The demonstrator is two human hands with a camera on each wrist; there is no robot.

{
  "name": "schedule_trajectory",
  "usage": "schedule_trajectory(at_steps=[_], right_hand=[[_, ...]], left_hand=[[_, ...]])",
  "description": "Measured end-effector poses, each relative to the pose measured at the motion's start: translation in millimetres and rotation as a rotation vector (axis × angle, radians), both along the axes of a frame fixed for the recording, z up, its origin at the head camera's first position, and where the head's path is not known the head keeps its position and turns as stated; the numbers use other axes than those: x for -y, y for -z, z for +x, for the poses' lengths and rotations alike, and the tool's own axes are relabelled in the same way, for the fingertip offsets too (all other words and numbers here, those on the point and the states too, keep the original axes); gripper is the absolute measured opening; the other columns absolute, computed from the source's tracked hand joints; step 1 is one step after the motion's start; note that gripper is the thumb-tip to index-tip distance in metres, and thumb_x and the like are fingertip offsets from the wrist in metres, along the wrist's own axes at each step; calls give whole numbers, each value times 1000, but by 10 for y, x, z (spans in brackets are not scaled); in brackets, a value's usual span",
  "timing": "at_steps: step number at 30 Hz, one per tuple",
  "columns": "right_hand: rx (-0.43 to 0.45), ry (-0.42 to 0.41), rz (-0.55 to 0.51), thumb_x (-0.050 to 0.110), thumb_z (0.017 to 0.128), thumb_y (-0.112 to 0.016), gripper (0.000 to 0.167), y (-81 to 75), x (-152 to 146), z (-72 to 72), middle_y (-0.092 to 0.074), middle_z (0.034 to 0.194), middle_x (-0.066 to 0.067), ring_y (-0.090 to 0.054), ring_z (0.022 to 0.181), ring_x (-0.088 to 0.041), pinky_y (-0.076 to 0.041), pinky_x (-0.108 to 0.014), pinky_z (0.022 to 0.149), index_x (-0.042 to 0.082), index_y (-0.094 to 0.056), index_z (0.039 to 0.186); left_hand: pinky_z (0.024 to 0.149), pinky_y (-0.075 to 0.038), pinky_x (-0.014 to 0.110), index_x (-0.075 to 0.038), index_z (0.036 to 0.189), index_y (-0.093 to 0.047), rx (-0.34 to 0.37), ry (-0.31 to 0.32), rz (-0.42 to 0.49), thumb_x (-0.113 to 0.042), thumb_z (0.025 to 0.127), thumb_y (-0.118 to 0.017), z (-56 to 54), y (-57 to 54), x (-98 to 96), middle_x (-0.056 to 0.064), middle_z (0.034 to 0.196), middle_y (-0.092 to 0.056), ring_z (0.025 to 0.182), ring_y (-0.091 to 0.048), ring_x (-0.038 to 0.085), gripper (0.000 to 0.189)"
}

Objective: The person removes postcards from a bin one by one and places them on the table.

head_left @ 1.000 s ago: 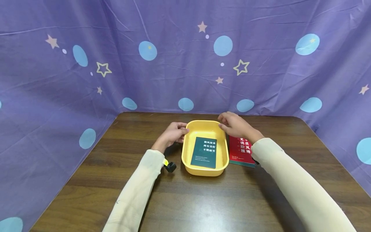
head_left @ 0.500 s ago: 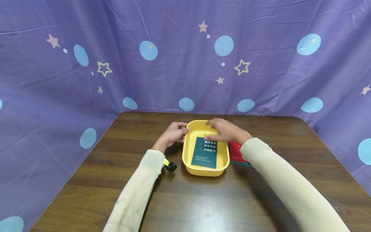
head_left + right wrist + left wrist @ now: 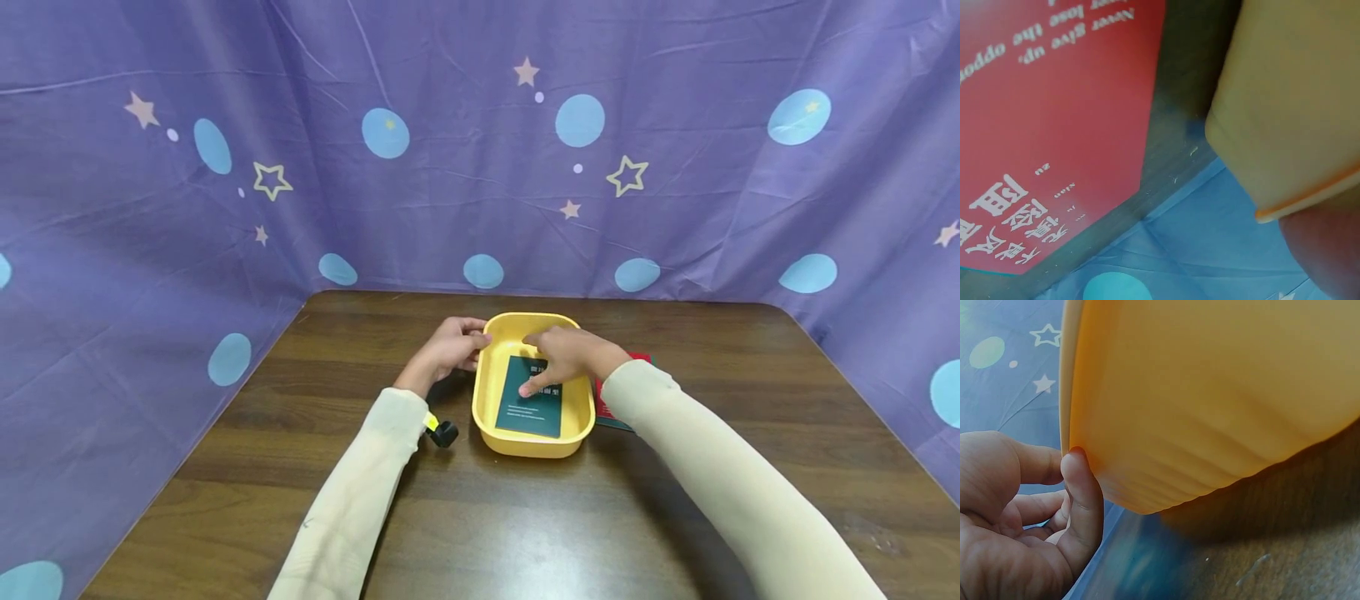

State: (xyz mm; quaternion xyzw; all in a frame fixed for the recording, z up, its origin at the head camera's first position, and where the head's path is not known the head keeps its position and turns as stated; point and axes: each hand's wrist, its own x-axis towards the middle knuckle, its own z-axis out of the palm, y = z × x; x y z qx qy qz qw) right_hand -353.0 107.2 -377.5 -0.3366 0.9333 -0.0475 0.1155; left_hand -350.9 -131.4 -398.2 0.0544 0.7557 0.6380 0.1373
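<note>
Table (image 3: 465, 525) had a bin (image 3: 528, 447) on it, green book (image 3: 528, 414) flat inside. Right hand (image 3: 573, 352) gaped over the book, fingers gripping nothing visible; left hand (image 3: 448, 343) pinched the bin's rim. Steady bin, opposite book edges seemed smartest.

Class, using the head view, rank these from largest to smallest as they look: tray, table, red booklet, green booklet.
1. Table
2. Tray
3. Green booklet
4. Red booklet: the least shows, but the right sleeve covers part, so its full size is unsure.
</note>
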Motion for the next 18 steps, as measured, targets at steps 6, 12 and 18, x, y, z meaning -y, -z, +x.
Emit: schedule_trajectory(at_steps=[6,12,18], right_hand=[[-17,3,94,83,68,-73,121,32,70,33,-61,137,-8,-57,121,-24,-44,-46,113,7,-41,156],[17,15,102,78,67,-77,120,13,100,51,-59,132,-7,-54,117,-24,-44,-46,113,8,-39,157],[-18,10,99,76,69,-78,117,16,99,52,-56,131,-10,-54,116,-25,-45,-45,112,6,-42,155]], left_hand=[[54,-57,22,3,136,-58,-5,-4,-8,-5,101,-60,-3,10,11,15,96,-61,64,-58,12,36],[54,-58,22,3,137,-57,-2,0,-4,-4,101,-61,-3,19,11,14,97,-61,64,-59,13,37],[54,-58,23,4,138,-57,-7,4,5,-4,101,-60,6,0,-1,13,94,-62,63,-59,12,38]])
